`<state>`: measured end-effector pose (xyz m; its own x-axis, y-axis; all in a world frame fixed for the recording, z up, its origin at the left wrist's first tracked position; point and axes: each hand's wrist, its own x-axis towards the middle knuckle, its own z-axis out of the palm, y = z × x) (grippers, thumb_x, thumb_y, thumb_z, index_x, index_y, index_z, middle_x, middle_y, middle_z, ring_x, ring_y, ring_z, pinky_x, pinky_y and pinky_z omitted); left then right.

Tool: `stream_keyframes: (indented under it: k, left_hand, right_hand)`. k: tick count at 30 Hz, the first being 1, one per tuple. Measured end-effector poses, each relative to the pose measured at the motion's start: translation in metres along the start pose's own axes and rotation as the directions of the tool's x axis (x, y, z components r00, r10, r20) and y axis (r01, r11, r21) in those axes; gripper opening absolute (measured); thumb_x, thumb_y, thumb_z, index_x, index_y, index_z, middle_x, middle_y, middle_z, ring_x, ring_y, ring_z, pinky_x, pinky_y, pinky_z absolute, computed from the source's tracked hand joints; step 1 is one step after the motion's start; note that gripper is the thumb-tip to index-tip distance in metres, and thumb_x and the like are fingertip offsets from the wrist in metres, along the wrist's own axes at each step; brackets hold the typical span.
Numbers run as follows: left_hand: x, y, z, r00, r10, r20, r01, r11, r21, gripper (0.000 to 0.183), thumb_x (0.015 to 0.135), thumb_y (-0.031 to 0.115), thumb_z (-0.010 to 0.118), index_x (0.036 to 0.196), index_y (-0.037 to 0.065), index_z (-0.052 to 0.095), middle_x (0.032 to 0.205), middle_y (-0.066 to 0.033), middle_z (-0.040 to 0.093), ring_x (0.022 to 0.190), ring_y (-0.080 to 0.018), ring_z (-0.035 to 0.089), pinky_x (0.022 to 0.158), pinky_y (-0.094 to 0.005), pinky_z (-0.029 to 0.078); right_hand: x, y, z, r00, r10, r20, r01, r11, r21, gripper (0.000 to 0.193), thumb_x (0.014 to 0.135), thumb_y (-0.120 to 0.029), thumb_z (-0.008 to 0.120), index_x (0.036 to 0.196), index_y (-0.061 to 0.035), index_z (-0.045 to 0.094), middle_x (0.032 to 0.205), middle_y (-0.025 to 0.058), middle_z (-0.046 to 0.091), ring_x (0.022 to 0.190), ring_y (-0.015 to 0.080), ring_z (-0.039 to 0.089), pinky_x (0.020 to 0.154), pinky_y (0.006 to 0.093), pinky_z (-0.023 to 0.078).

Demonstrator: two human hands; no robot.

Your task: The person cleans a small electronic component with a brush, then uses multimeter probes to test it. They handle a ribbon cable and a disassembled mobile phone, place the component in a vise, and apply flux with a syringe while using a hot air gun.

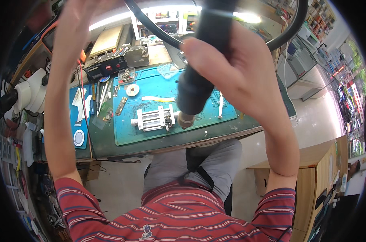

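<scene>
My right hand (239,76) is wrapped round the black handle of a hot air gun (195,90), close to the camera. Its metal nozzle tip points down, above the right end of a silver clamp holder (152,119). A small dark circuit board (167,119) appears to sit at the holder's right side. My left hand (76,18) is raised at the upper left, blurred and partly cut off by the picture's edge, so its fingers cannot be made out. The holder lies on a blue work mat (128,137).
A solder wire spool (132,90), a white-yellow strip (158,99), a long thin circuit board (121,105) and clear boxes (168,70) lie on the mat. A black power unit (106,67) stands behind. Tweezers and tools (104,94) lie left; a white syringe-like tool (220,105) lies right.
</scene>
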<state>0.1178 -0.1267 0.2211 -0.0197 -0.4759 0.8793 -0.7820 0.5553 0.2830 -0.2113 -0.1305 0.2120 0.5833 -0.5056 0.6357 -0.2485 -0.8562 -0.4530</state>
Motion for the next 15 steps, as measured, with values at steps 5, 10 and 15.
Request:
stream_keyframes:
  k: [5,10,15]
  left_hand:
    - [-0.062,0.126,0.045,0.834,-0.207,0.512,0.488,0.709,-0.509,0.070,0.088,0.031,0.083,0.140,0.000,0.047,0.124,-0.0113,0.065,0.111,-0.0209,0.067,0.094,-0.0364,0.055]
    - [-0.079,0.122,0.040,0.768,-0.401,0.499,0.617,0.673,-0.408,0.032,0.098,0.022,0.072,0.117,-0.001,0.060,0.088,-0.0061,0.068,0.079,-0.0145,0.071,0.074,-0.0293,0.057]
    - [-0.086,0.094,0.024,0.723,-0.502,0.475,0.691,0.505,-0.518,0.039,0.110,0.040,0.053,0.116,0.002,0.056,0.077,-0.0011,0.054,0.067,-0.0159,0.065,0.066,-0.0290,0.052]
  right_hand:
    - [0.010,-0.009,-0.001,0.993,0.019,0.117,-0.024,0.999,0.042,0.026,0.102,-0.025,0.063,0.103,-0.0001,0.070,0.081,0.0046,0.069,0.067,0.0107,0.063,0.059,0.0244,0.048]
    - [-0.027,0.000,0.002,0.961,0.232,0.149,-0.259,0.945,0.199,0.028,0.104,-0.024,0.061,0.103,0.0008,0.074,0.081,0.0062,0.072,0.064,0.0132,0.066,0.056,0.0227,0.048]
    - [-0.130,0.082,0.031,0.892,0.377,0.249,-0.119,0.728,-0.675,0.053,0.094,-0.047,0.072,0.127,-0.0065,0.068,0.115,0.0128,0.065,0.104,0.0309,0.064,0.082,0.0410,0.055]
